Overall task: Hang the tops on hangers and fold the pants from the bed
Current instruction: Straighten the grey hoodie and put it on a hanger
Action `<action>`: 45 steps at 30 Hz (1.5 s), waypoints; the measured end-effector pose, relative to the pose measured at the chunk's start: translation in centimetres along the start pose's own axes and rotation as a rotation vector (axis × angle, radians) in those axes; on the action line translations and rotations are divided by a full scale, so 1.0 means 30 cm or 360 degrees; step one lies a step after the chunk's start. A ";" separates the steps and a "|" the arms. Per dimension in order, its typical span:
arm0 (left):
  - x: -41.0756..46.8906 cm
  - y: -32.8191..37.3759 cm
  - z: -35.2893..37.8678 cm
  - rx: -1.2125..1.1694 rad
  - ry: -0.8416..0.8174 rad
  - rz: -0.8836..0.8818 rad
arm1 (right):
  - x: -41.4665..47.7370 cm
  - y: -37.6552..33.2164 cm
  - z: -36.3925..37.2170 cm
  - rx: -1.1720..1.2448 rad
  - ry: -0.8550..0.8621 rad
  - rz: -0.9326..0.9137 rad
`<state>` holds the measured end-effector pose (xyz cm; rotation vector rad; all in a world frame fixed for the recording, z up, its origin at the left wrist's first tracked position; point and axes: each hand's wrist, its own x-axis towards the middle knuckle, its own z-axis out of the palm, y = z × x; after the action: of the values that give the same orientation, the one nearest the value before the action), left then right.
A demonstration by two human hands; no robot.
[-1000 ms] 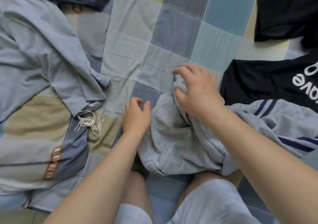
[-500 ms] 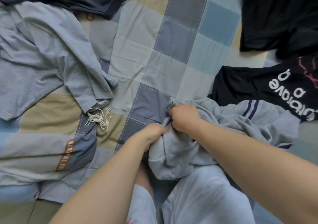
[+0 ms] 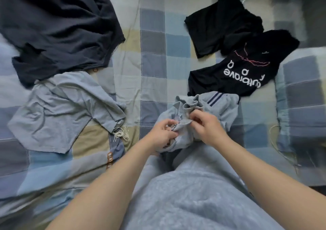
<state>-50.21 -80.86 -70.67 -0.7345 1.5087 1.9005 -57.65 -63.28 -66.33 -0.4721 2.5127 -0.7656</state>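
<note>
Both hands have pulled back toward you since half a second ago and split slightly apart. The edge of the pants (image 3: 220,106) is now lifted off the bed (image 3: 153,62) between them.

Left hand (image 3: 163,134) pinches the ribbed band at its left side, fingers curled round the cloth. Right hand (image 3: 208,129) pinches the same band just beside it, thumb and fingers closed on fabric. Both are grasping, neither is free.

Pants sit bunched right ahead of your hands, centre-right on the bed. The bulk runs away from you and to the right. The striped part is farthest out, touching the bottom edge of the black tee (image 3: 247,74). Long axis looks up-right from the grip, but it's too crumpled to say for sure. Right hand is nearer the bulk; left has the free end.

My read: you're locating the waistband, fold not started. Next move likely needs a spread along the band, then a shake-out onto the open patch ahead-left, short of the blue shirt (image 3: 61,109). Watch the striped end dragging the tee.
</note>
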 end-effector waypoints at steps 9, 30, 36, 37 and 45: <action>-0.049 0.124 0.090 0.0648 -0.0219 0.0159 | -0.256 -0.005 -0.144 0.0389 0.0471 0.0119; -0.734 -0.097 0.549 0.0446 0.0824 0.0700 | -0.961 0.131 -0.270 0.1102 0.0445 0.0467; -0.993 0.071 0.483 0.0440 0.0684 0.1069 | -0.957 -0.176 -0.357 0.0172 0.0098 -0.0083; -1.030 0.098 0.468 0.0444 0.0664 0.1125 | -0.938 -0.232 -0.351 0.0016 0.0168 -0.0104; -1.268 0.371 0.220 0.0446 0.0647 0.1594 | -0.871 -0.530 -0.286 0.0395 0.0355 -0.0023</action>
<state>-33.39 -80.68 -34.19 -0.2202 2.6854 2.1740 -37.51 -60.45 -41.93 -0.3348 2.5673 -1.1754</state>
